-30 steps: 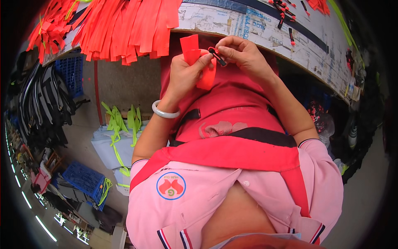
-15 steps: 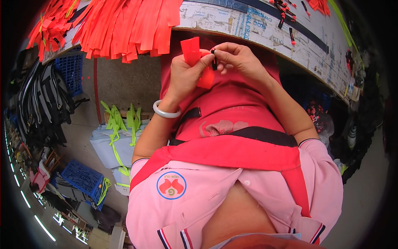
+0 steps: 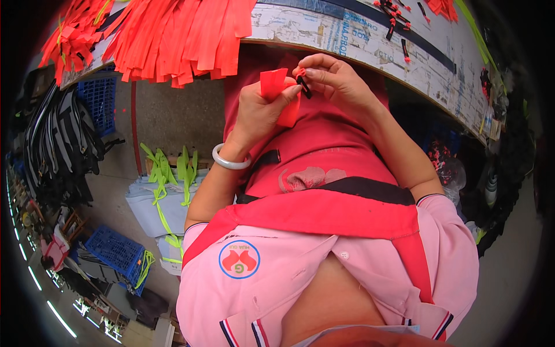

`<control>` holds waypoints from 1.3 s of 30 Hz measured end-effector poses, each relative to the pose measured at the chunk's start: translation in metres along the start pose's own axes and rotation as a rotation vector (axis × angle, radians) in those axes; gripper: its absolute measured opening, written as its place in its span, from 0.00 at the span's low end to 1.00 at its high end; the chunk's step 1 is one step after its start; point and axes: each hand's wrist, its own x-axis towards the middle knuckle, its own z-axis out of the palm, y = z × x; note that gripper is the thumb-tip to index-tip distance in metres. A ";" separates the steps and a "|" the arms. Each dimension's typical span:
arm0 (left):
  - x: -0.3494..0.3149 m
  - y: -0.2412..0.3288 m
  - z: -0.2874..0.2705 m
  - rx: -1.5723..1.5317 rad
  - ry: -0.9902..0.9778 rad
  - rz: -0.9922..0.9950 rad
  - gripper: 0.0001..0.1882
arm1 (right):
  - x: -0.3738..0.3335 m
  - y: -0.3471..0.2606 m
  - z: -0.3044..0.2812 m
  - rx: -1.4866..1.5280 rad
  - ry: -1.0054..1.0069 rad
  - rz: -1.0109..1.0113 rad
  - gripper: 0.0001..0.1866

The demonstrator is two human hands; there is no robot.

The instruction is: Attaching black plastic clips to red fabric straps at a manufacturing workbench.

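Note:
In front of my red apron [image 3: 324,133], just short of the table edge, my two hands meet. A folded strip of bright red-orange webbing [image 3: 273,85] is gripped in my left hand [image 3: 254,113], its ends sticking out above and below the fist. My right hand [image 3: 341,84] pinches a small black pull tab [image 3: 306,90] with a red end between thumb and forefinger. The tab hangs tilted right beside my left thumb; whether it touches the webbing I cannot tell.
Many red-orange strips [image 3: 179,40] drape over the table [image 3: 306,26] at the upper left. Several black-and-red tabs [image 3: 394,23] lie at its upper right. Blue crates [image 3: 118,248], grey-black straps [image 3: 58,144] and a stack of pale sheets [image 3: 147,205] with lime ties stand at left.
The black tab has swung from upright to tilted, and its red end now shows at my right fingertips. The red webbing has shifted slightly right and downward with my left hand.

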 end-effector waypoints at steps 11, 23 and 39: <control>0.000 -0.004 0.003 0.022 0.028 -0.017 0.08 | -0.001 0.000 0.008 -0.153 0.064 -0.028 0.13; 0.000 -0.015 0.000 -0.207 -0.027 -0.093 0.10 | 0.003 0.008 0.004 -0.025 -0.057 0.049 0.13; 0.000 -0.009 -0.002 -0.106 0.043 -0.007 0.11 | -0.003 -0.012 0.007 -0.959 -0.033 -0.570 0.07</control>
